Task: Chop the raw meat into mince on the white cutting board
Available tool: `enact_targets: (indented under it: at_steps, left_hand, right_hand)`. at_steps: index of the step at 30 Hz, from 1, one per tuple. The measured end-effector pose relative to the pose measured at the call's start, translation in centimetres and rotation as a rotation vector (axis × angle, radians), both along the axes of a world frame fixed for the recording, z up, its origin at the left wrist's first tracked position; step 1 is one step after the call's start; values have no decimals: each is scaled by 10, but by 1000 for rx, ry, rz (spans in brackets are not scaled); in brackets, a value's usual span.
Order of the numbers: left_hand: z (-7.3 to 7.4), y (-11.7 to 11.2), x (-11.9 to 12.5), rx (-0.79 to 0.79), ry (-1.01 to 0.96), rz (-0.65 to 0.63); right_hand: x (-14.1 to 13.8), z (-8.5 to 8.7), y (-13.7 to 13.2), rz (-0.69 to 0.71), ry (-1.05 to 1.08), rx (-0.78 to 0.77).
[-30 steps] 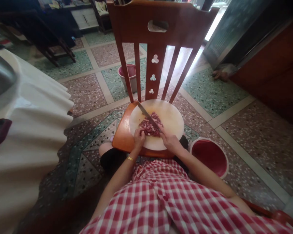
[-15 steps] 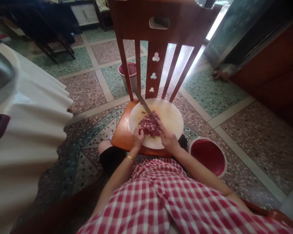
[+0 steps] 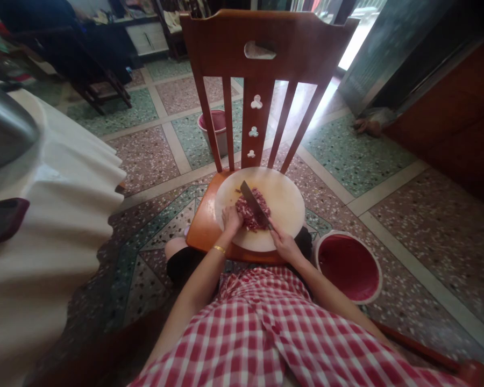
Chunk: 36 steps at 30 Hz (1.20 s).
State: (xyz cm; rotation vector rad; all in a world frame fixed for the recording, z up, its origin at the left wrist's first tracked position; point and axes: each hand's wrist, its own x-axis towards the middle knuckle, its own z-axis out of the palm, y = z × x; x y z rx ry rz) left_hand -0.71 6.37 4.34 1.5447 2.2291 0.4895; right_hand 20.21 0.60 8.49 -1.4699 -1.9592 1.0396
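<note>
Your right hand [image 3: 287, 246] is closed around the handle of a big knife [image 3: 255, 206], just by the near edge of the round white board [image 3: 288, 199]. The blade slants across the red chopped meat [image 3: 245, 214], and its tip points to the far left part of the board. You can't tell from here if the blade touches the board under the meat. The meat sits in a loose heap near the middle of the board, a bit closer to the left edge, with a few small bits lying apart from it on the far side. Your left hand [image 3: 231, 219] rests at the near left edge of the board, right beside the heap. Its fingers are too small to see well, so you can't tell if they grip any meat. A gold band [image 3: 219, 249] goes around your left wrist. The board lies flat on the wooden chair [image 3: 204, 217], and the seat shows past the board's left edge. A red bucket [image 3: 349, 263] stands on the floor to the right of the chair, and a smaller bin [image 3: 219, 122] stands behind the chair's back. You wear a red and white checked top [image 3: 246, 322].
</note>
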Motion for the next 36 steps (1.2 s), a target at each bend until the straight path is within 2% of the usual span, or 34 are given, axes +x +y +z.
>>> enact_targets:
  at_steps: [4, 9, 12, 14, 16, 18, 22, 23, 25, 29, 31, 34, 36]
  left_hand:
    - [4, 6, 26, 120, -146, -78]
    - [16, 0, 51, 279, -85, -305]
    - [21, -14, 44, 338, -93, -385]
    - [20, -26, 30, 387, -115, -379]
    - [16, -38, 13, 422, -131, -325]
    - [9, -47, 0, 431, -162, -244]
    - [-6, -51, -10, 399, -238, -130]
    - [-9, -50, -9, 382, -255, -111]
    - [-13, -46, -7, 344, -288, -78]
    - [-19, -41, -4, 316, -331, -46]
    - [-22, -41, -4, 321, -340, -37]
    - [-24, -43, -7, 330, -348, -13]
    - [-26, -44, -8, 344, -354, -22]
  right_hand:
    - [10, 18, -5, -97, 56, 24]
    - [15, 56, 4, -87, 35, 184]
    - [11, 80, 12, -56, 25, 313]
    - [4, 90, 17, -37, 23, 401]
    - [-5, 86, 20, -8, 3, 463]
    - [-14, 70, 21, 47, -84, 436]
    - [-23, 32, 16, 183, -474, 121]
    - [-22, 29, 15, 197, -523, 63]
    - [-20, 37, 14, 187, -494, 43]
    - [-19, 62, 14, 126, -252, 165]
    - [-20, 56, 15, 92, -206, 164]
    - [-17, 34, 17, 76, -302, 18]
    - [-15, 29, 17, 96, -333, -8]
